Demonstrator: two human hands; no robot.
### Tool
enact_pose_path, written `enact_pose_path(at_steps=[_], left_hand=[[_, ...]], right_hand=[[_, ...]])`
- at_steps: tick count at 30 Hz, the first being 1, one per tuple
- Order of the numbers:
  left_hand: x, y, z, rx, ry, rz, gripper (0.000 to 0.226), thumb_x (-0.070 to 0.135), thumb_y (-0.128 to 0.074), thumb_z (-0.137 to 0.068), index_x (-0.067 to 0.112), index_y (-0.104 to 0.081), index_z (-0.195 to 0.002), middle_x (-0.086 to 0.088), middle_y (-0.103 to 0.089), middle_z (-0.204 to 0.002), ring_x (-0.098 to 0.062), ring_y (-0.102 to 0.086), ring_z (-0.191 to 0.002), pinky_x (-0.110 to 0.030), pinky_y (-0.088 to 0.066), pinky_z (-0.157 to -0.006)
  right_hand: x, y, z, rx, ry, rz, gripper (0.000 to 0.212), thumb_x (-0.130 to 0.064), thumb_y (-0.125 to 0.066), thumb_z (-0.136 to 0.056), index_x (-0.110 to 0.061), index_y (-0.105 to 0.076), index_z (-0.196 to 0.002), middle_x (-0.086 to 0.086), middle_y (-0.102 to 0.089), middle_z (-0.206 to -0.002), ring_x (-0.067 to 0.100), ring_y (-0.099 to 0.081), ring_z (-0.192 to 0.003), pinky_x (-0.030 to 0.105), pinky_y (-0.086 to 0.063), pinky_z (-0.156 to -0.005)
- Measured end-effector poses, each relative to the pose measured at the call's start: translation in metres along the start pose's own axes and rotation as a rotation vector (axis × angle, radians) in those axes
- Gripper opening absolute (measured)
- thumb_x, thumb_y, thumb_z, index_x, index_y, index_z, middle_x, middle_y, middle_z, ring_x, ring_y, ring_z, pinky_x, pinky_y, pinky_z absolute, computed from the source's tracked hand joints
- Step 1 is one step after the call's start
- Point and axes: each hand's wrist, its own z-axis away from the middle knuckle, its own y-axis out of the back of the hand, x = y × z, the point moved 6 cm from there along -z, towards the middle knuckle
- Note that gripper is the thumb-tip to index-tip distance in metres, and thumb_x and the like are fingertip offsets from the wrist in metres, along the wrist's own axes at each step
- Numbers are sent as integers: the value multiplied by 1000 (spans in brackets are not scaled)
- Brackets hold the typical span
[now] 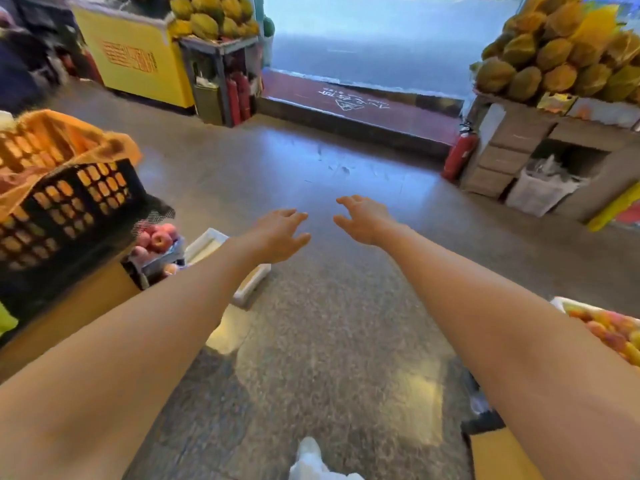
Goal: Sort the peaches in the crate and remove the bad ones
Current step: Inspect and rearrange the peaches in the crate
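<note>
Speckled grey floor (311, 323), both hands out over it, empty.
Left hand (282, 233) and right hand (363, 220) released, fingers spread, apart. Peaches (613, 332) in white tray at right edge; more peaches (157, 237) left, below black crate (69, 202).

The speckled grey-brown stone floor (311, 323) carries pale glossy patches. At far left a bright yellow cabinet (135, 60) bears an orange block of lettering. The black plastic lattice crate (79, 202) on the left is lined with orange cloth. Beside it lie pink-red round peaches (157, 239) and a white foam tray (207, 245). Yellow-green spiky durians (554, 50) fill the far right, above a red fire extinguisher (459, 155). A dark red doormat (356, 105) shows white characters.
</note>
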Motion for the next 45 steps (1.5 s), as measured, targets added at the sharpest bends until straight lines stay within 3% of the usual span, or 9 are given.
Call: enact_pose_path(at_steps=[15, 23, 37, 45], left_hand=[[-217, 94, -222, 84, 154, -28, 58, 42, -40, -99, 17, -26, -149, -11, -22, -158, -27, -19, -146, -39, -18, -118], [-346, 150, -284, 125, 254, -27, 57, 39, -41, -99, 16, -28, -149, -12, -21, -158, -29, -19, -146, -37, -17, -119], [-541, 204, -304, 215, 554, 40, 56, 39, -40, -100, 17, -28, -150, -11, -19, -159, -27, -17, -146, -36, -15, -117], [-642, 214, -202, 241, 860, 63, 55, 38, -39, -100, 15, -28, -149, -10, -22, -157, -26, -18, -145, -39, -18, -116]], right_hand=[[-92, 27, -339, 0, 214, 14, 53, -40, -39, -101, -18, -32, -148, 9, -36, -152, 31, -38, -136, 45, -30, -108], [-180, 40, -472, -11, 296, 11, 52, -38, -39, -101, -18, -32, -149, 9, -36, -152, 30, -36, -137, 44, -29, -109], [-374, 29, -640, -81, 630, -4, 54, -40, -40, -101, -17, -31, -149, 8, -35, -153, 29, -33, -140, 46, -27, -111], [-536, 10, -642, -98, 982, -75, 51, -36, -44, -100, -17, -36, -146, 10, -43, -148, 30, -40, -135, 43, -33, -109]])
